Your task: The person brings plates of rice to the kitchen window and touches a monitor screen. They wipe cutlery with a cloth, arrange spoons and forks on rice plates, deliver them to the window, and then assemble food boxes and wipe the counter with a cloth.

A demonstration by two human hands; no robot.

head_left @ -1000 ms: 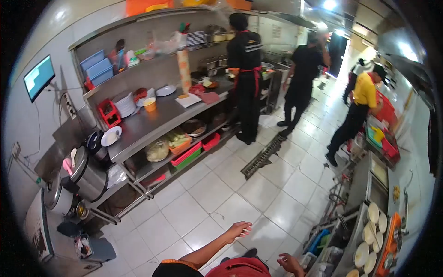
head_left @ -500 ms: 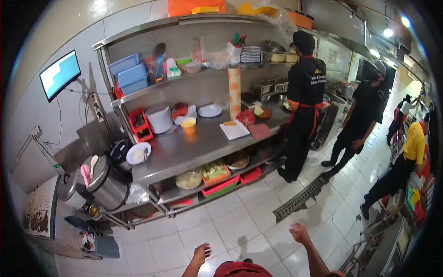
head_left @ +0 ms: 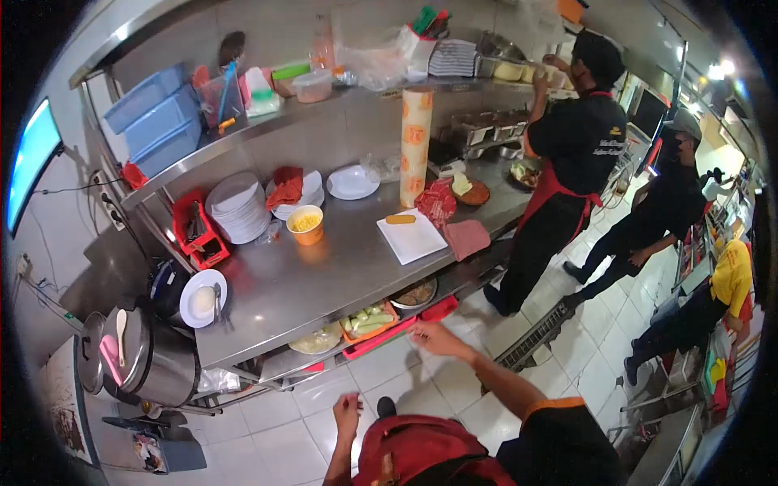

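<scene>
My left hand [head_left: 347, 411] hangs over the tiled floor in front of my body, empty, its fingers loosely bent. Farther forward, my right hand [head_left: 438, 338] reaches toward the edge of the steel counter [head_left: 324, 304], fingers a little apart and nothing seen in them. Beneath it, on the lower shelf, are an orange tray of green vegetable pieces [head_left: 367, 321] and a metal bowl [head_left: 416, 293]. On the counter lie a white square plate [head_left: 415, 243] with a brown oblong piece of food [head_left: 400, 219] and an orange-and-white cup of yellow bits [head_left: 305, 226]. Neither hand touches any of these.
A person in black with a red apron [head_left: 567, 146] works at the counter's far end; another in black [head_left: 648, 202] stands behind. A floor drain grate [head_left: 535, 332] crosses the tiles. Stacked plates [head_left: 239, 209], a paper roll [head_left: 416, 146] and a large pot [head_left: 166, 364] stand leftward.
The counter is nearer and larger in view. My right hand has moved forward and left toward the counter edge. The person in the apron has raised their hands toward the upper shelf.
</scene>
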